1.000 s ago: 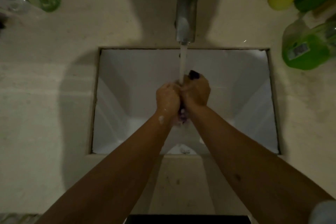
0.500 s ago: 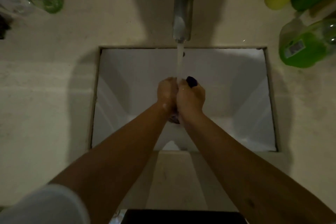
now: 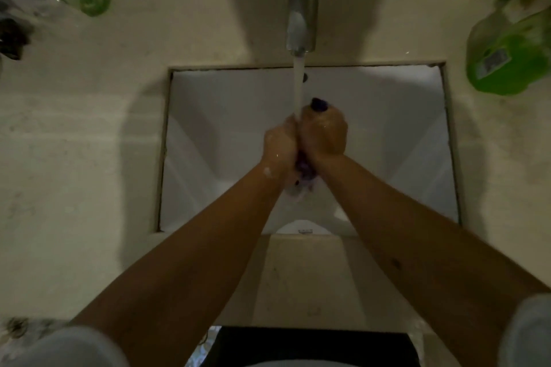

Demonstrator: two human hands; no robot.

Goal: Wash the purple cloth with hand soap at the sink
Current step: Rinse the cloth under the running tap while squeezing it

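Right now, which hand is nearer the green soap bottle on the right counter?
Right. The right hand is in the sink's middle, on the side toward the green soap bottle, gripping the purple cloth. The left hand presses against it on the far side.

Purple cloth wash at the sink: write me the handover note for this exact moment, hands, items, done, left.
Left hand: curled round the small dark purple cloth, pressed against the right.
Right hand: also gripping the cloth; a dark tip sticks out above it, a sudsy bit shows below the wrists.
Both hands are over the white rectangular sink basin, under the water stream from the chrome tap.
Green liquid soap bottle stands on the counter at right.
Done: cloth wetted, suds visible.
Left: probably finish scrubbing, rinse, wring, shut off the tap.
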